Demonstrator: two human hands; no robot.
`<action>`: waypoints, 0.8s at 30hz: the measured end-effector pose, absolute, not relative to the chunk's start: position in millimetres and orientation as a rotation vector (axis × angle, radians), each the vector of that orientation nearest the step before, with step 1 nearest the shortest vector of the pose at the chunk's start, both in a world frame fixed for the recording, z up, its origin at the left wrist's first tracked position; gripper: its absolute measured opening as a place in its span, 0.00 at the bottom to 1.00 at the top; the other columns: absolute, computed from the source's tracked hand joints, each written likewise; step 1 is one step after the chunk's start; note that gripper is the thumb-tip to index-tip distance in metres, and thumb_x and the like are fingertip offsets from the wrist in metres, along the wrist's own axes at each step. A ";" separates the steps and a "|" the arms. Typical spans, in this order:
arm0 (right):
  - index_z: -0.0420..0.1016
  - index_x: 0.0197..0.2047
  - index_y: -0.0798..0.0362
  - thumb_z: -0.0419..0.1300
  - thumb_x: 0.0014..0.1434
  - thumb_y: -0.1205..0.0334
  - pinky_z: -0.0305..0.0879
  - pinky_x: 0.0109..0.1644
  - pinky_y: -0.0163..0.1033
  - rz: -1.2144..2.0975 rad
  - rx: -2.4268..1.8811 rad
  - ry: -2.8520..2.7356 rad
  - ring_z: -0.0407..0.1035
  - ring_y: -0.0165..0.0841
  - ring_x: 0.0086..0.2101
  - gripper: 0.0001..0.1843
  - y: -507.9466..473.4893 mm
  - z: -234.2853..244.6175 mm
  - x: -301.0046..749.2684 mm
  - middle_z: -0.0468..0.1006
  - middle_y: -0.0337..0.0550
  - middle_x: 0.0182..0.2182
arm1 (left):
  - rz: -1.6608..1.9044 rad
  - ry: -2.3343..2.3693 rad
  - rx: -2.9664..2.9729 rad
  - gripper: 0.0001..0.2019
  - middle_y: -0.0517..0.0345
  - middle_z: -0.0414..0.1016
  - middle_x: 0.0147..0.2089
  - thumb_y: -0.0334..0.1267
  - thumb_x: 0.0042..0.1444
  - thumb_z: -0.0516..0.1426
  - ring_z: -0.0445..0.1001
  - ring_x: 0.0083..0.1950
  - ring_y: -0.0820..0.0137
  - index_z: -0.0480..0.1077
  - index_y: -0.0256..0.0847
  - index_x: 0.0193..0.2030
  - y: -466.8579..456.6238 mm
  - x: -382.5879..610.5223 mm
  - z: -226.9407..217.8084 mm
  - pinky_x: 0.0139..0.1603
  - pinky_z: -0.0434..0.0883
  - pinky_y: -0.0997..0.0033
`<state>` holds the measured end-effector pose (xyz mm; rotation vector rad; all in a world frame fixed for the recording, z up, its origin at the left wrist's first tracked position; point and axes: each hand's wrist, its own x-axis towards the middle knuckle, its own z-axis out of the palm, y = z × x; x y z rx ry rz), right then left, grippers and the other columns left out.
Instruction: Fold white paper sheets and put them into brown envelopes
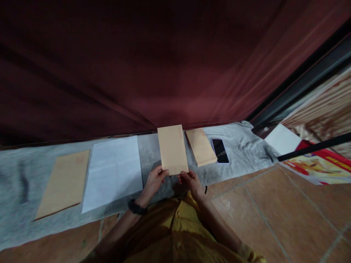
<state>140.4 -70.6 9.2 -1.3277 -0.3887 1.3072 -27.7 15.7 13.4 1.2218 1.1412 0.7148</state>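
Observation:
A brown paper envelope with small red print in its upper right corner is held in front of me. My left hand pinches its lower left corner. At the lower right corner my right hand grips it between thumb and fingers. Just right of it lies a stack of similar brown envelopes. Left of my hands, white paper sheets are spread on the grey cloth. Farther left rests another, larger-looking brown envelope stack.
A grey cloth covers the long, narrow surface. A smartphone lies beside the right envelope stack. Behind hangs a dark red curtain. At right are a dark metal frame, a white card and a red-yellow printed box. Floor tiles show below.

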 end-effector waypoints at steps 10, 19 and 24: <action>0.73 0.30 0.50 0.73 0.42 0.41 0.72 0.27 0.37 1.307 -1.414 -0.394 0.75 0.35 0.25 0.24 -62.2 6.3 142.3 0.81 0.41 0.25 | 0.620 1.169 1.138 0.15 0.64 0.76 0.28 0.49 0.48 0.64 0.69 0.19 0.75 0.72 0.41 0.35 9.8 -29.5 15.5 0.19 0.58 0.75; 0.70 0.27 0.50 0.72 0.40 0.45 0.73 0.28 0.36 1.321 -1.420 -0.269 0.75 0.34 0.25 0.21 -56.6 3.7 144.0 0.78 0.38 0.22 | 0.640 1.194 1.048 0.24 0.65 0.76 0.25 0.46 0.44 0.67 0.72 0.20 0.71 0.70 0.41 0.47 11.5 -27.2 6.1 0.21 0.64 0.74; 0.72 0.27 0.51 0.75 0.37 0.46 0.73 0.29 0.35 1.352 -1.371 -0.219 0.74 0.32 0.25 0.23 -58.2 3.5 146.3 0.78 0.37 0.22 | 0.648 1.176 0.964 0.29 0.61 0.78 0.29 0.47 0.42 0.69 0.78 0.26 0.68 0.70 0.40 0.51 8.7 -30.9 5.1 0.25 0.70 0.72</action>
